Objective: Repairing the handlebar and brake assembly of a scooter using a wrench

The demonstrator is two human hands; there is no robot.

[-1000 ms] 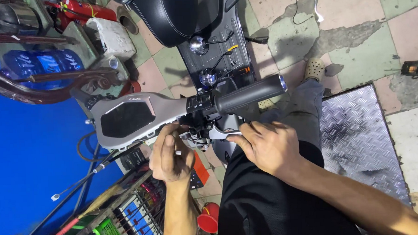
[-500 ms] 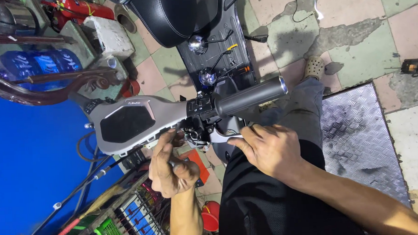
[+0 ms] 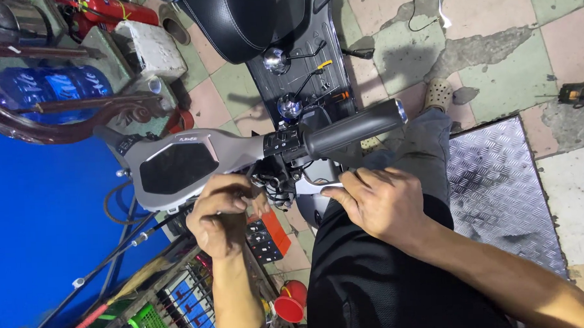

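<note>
Since a moment ago your left hand (image 3: 224,215) has curled shut beneath the grey handlebar housing (image 3: 182,164), so keep your right hand (image 3: 377,203) clamped on the brake lever (image 3: 318,182) to steady it.

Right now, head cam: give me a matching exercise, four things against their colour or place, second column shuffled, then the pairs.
Things:
1. handlebar grip
2. scooter seat
3. left hand
4. right hand

Descriptions:
A. glossy black, top of view
B. fingers on the silver brake lever
C. dark ribbed cylinder, silver end cap
D. closed under the grey handlebar cover

Pairs: 1-C, 2-A, 3-D, 4-B
</note>
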